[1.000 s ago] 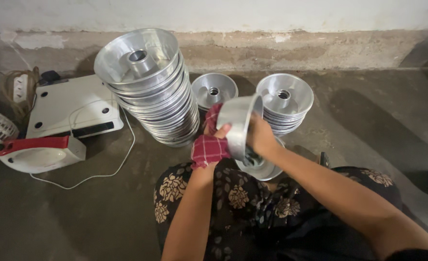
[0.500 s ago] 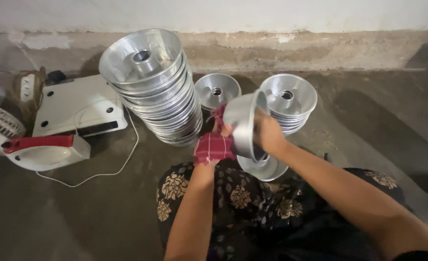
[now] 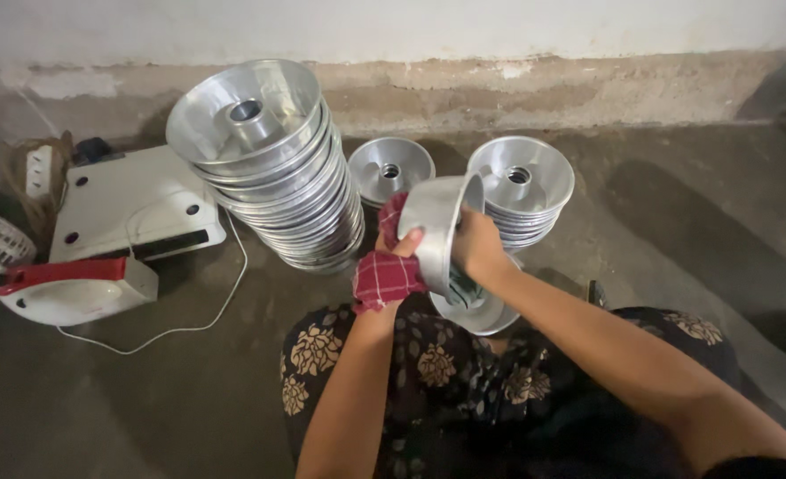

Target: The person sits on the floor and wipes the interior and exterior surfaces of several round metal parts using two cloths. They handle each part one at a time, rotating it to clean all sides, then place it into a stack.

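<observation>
Head view: left hand clutches red checked cloth against aluminium pan, right hand gripping its rim.

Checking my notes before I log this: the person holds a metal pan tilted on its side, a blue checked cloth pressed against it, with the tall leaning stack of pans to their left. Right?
Not quite: the cloth is red checked, not blue, as the head view shows. The left hand presses it against the metal pan, which the right hand holds tilted on its side. The tall leaning stack of pans does stand to their left.
</observation>
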{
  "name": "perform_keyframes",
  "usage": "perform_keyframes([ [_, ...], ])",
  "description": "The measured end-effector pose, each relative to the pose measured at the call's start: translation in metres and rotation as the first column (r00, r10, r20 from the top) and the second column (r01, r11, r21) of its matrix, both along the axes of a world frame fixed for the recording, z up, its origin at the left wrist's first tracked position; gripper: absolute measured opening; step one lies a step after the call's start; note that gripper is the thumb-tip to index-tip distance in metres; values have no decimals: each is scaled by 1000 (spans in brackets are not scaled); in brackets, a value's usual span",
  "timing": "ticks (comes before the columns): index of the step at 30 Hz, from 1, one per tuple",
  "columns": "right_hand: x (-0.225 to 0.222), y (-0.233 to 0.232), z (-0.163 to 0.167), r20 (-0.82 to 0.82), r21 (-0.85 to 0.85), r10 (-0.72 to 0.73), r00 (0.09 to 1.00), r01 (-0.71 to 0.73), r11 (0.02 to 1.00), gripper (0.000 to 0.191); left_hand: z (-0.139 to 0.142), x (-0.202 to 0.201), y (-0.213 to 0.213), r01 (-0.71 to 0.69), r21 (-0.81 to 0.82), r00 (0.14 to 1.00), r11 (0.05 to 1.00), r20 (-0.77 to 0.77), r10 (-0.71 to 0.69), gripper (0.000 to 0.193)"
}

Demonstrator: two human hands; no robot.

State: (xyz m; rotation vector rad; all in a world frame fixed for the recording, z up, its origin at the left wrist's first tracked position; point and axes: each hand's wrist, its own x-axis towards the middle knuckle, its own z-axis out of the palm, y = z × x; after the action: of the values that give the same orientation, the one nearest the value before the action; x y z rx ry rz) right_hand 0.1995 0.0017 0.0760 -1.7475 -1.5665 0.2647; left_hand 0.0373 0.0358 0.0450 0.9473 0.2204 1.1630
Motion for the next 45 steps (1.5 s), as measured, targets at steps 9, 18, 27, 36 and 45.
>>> perform_keyframes([
  [9,-5,-3,8,-282,-127,-98,954,64,990,42,-6,1,-3,-11,5,998,1000,67,11,67],
  [18,43,-21,8,818,49,291,496,-564,824,42,-19,4,13,55,-180,973,982,-211,-93,74],
  [27,20,3,-9,128,-85,8,992,3,996,45,-16,18,4,35,-28,998,999,-49,-36,67],
  [36,22,-22,9,655,180,261,710,-482,858,44,-12,14,-1,35,-197,994,980,111,-13,67],
  [45,42,11,-19,-921,-332,-231,313,-319,888,38,5,5,-12,-82,-1,996,997,-24,82,60],
])
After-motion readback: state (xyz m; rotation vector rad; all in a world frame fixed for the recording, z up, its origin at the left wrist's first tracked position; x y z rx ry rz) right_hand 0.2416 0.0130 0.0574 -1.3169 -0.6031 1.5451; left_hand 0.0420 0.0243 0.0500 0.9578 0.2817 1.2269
